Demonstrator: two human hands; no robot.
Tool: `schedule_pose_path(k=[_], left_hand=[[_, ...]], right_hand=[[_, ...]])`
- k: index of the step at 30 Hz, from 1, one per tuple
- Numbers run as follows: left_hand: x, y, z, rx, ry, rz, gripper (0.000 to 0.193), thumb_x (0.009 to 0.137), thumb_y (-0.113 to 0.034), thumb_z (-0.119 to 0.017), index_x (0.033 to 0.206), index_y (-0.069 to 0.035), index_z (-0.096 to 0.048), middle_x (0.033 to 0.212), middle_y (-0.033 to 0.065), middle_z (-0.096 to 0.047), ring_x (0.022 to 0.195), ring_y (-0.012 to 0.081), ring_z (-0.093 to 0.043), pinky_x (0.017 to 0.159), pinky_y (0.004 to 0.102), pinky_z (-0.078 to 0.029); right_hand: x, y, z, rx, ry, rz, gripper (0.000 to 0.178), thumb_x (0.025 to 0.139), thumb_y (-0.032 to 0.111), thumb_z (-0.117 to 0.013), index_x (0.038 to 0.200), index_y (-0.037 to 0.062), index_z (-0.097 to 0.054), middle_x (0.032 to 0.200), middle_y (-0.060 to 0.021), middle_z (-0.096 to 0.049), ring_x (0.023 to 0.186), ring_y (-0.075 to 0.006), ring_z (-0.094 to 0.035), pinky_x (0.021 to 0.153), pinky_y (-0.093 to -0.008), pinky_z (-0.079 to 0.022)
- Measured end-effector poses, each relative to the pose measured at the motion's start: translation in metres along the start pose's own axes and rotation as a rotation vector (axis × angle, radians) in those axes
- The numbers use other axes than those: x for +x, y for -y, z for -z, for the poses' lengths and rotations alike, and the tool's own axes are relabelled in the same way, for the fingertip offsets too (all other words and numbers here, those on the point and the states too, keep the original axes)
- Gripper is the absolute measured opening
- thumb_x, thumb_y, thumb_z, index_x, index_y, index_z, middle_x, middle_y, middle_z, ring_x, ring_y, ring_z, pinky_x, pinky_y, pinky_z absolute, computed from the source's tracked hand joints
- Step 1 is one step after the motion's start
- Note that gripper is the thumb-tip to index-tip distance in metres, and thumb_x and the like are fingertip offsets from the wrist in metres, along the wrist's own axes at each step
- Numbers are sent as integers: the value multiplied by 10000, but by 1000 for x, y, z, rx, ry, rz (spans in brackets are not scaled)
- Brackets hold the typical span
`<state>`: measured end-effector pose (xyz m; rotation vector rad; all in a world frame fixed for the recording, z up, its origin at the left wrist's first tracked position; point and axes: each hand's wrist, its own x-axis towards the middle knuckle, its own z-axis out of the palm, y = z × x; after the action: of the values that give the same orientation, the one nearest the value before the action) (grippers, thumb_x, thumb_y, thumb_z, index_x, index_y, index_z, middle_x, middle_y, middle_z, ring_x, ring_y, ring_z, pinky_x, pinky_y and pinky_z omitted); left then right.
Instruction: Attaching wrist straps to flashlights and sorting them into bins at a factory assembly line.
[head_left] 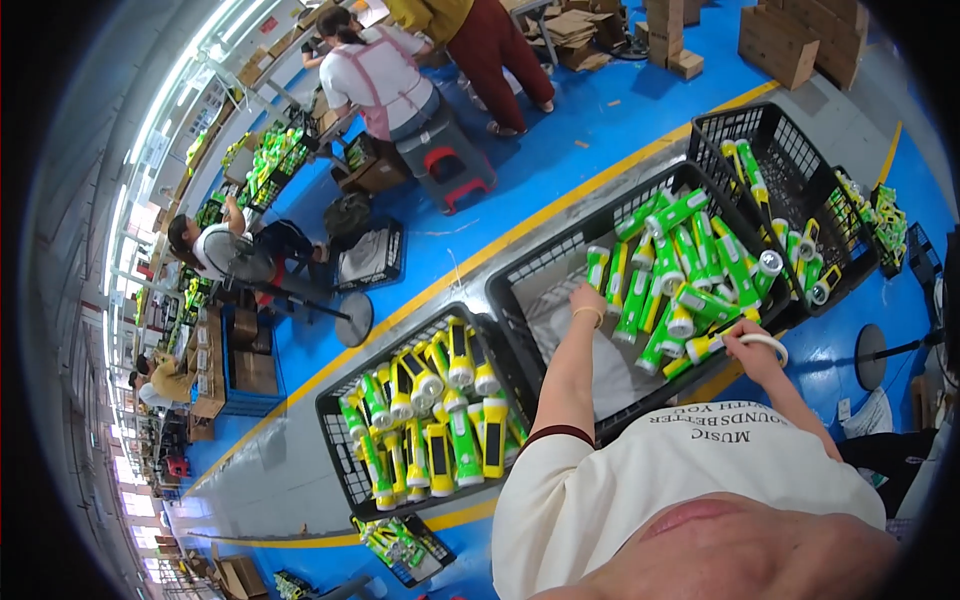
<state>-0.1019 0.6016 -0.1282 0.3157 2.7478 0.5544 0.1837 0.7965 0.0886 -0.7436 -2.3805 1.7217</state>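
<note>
A large black crate point(540, 264) in front of me holds a heap of green and yellow flashlights point(690, 255) on its right side, with a pale grey liner point(560, 335) showing at its left. My left hand point(588, 298) reaches into this crate, its fingers closed at the lower end of a green and yellow flashlight point(597, 266) at the heap's left edge. By the near right rim, my right hand point(745, 347) grips a yellow flashlight point(704, 347) with its pale head pointing left. A white ring-shaped band point(772, 342) circles my right wrist.
Left of me stands a black crate point(338, 440) full of flashlights with dark panels. Another black crate point(775, 125) with several flashlights adjoins at the far right. A fan stand point(868, 345) is at right. Seated people point(380, 80) work beyond the yellow floor line point(560, 220).
</note>
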Motion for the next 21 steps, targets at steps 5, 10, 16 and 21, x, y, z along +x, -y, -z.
schedule_pose_path(k=[5, 10, 16, 21], left_hand=[[-1, -20, 21, -384, 91, 239, 476, 681, -136, -605, 1118, -10, -464, 1152, 222, -488, 1070, 384, -471, 881, 400, -415], [-104, -17, 56, -1452, 80, 43, 519, 697, -127, -641, 1155, -34, -414, 885, 94, -557, 763, 262, -567, 720, 369, -461], [-204, -41, 138, -1917, 338, -170, 494, 744, -111, -644, 1169, -63, -398, 1084, 90, -507, 942, 283, -545, 846, 415, -437], [-237, -54, 221, -1928, 240, -338, 492, 900, -320, -422, 1318, -111, -270, 1129, 150, -496, 962, 276, -547, 771, 370, -476]], right_hand=[[3, -23, 29, 127, 17, -141, 161, 805, 184, -592, 766, 57, -501, 625, -19, -527, 539, -81, -488, 484, -221, -388], [30, -13, 23, 304, 106, -137, 158, 806, 162, -594, 780, 62, -475, 612, -11, -504, 535, -82, -482, 485, -225, -386], [57, 46, -39, 400, 366, -51, 159, 789, 174, -606, 772, 67, -489, 614, -7, -527, 556, -75, -494, 513, -224, -383], [47, 138, -80, 593, 648, 143, 131, 863, 183, -536, 809, 73, -491, 740, -19, -526, 691, -86, -509, 583, -198, -370]])
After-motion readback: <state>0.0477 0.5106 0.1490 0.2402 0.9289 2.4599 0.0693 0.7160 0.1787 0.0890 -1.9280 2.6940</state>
